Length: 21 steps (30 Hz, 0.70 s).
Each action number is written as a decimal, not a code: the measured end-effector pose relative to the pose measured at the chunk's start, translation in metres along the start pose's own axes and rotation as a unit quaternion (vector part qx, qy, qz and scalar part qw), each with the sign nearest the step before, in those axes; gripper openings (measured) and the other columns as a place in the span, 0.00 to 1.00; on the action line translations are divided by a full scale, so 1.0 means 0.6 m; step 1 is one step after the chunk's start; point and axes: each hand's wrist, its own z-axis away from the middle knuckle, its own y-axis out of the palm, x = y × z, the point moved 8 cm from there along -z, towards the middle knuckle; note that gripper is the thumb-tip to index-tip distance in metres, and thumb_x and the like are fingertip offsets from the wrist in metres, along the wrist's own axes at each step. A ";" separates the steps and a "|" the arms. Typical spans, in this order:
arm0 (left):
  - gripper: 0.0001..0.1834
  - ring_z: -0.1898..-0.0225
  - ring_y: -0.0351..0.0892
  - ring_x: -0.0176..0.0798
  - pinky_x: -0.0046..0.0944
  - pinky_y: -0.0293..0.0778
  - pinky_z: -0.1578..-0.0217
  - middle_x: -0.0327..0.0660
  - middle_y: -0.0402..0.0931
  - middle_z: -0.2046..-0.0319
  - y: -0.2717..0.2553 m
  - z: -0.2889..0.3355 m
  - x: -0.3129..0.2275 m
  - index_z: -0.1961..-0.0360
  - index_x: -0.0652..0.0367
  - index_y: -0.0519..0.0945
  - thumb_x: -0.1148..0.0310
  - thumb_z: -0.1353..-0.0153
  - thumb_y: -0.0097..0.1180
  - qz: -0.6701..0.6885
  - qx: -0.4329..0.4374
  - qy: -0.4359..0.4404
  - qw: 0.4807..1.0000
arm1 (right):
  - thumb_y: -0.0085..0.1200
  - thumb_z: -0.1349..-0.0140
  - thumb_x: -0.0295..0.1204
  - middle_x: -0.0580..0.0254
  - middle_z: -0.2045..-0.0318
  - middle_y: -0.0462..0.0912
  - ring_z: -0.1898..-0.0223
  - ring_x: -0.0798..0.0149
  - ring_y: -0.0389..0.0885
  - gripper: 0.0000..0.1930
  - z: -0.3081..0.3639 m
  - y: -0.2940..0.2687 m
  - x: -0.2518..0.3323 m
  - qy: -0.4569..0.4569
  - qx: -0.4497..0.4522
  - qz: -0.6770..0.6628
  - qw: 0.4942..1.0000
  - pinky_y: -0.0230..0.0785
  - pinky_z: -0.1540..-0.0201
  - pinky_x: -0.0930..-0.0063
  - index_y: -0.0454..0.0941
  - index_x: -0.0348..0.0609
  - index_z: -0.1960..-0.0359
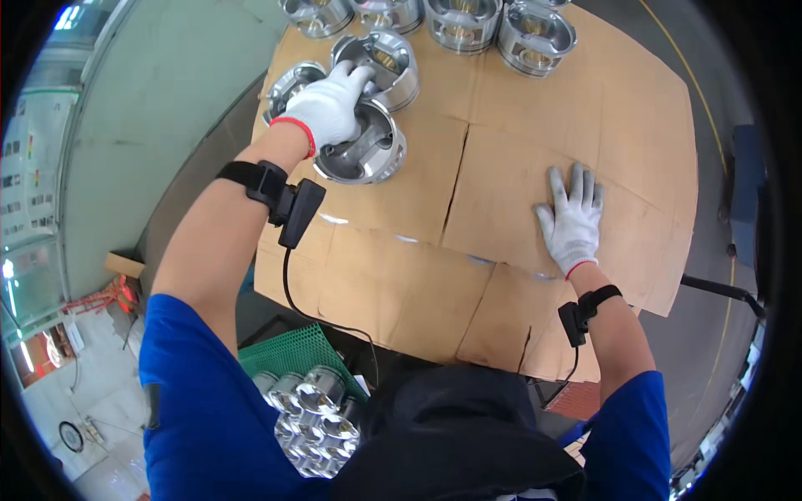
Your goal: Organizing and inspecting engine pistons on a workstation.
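Note:
My left hand point(327, 104), in a white glove with a red cuff, reaches over a cluster of silver metal pistons at the table's left side. Its thumb dips into the nearest piston point(386, 154) and its bent fingers reach over that piston's upper edge, gripping it. The fingertips come against a second piston point(401, 88) just beyond. A third piston point(288, 83) stands to the left, partly hidden by the glove. On the cardboard at the right, my gloved right hand point(573, 219) lies flat with fingers spread and holds nothing.
Several more pistons point(536, 40) stand along the cardboard-covered table's point(518, 125) far edge. Below its near left edge, stacked pistons point(317, 426) sit beside green mesh point(288, 355). Cables hang from the black straps on both my forearms. A black bar point(720, 288) juts out at the right.

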 end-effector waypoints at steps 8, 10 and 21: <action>0.33 0.59 0.80 0.56 0.51 0.78 0.62 0.52 0.63 0.39 0.087 0.259 -0.106 0.42 0.52 0.67 0.71 0.51 0.62 0.036 -0.021 0.089 0.995 | 0.52 0.37 0.49 0.39 0.34 0.61 0.32 0.39 0.56 0.32 0.008 -0.007 -0.003 -0.038 -0.046 0.041 0.997 0.46 0.32 0.42 0.63 0.55 0.32; 0.27 0.64 0.80 0.53 0.49 0.78 0.66 0.51 0.66 0.42 0.126 0.357 -0.155 0.45 0.50 0.70 0.68 0.48 0.60 0.045 0.021 0.090 0.995 | 0.47 0.34 0.51 0.40 0.34 0.62 0.32 0.39 0.56 0.31 0.008 0.023 -0.005 -0.035 -0.040 0.052 0.997 0.46 0.31 0.41 0.62 0.56 0.31; 0.23 0.67 0.82 0.51 0.43 0.80 0.79 0.45 0.66 0.41 0.271 0.988 -0.493 0.49 0.42 0.73 0.68 0.48 0.59 0.149 0.114 -0.203 0.961 | 0.31 0.29 0.56 0.45 0.29 0.58 0.28 0.44 0.52 0.33 -0.053 0.032 -0.012 -0.127 -0.013 -0.011 0.992 0.42 0.28 0.50 0.55 0.54 0.27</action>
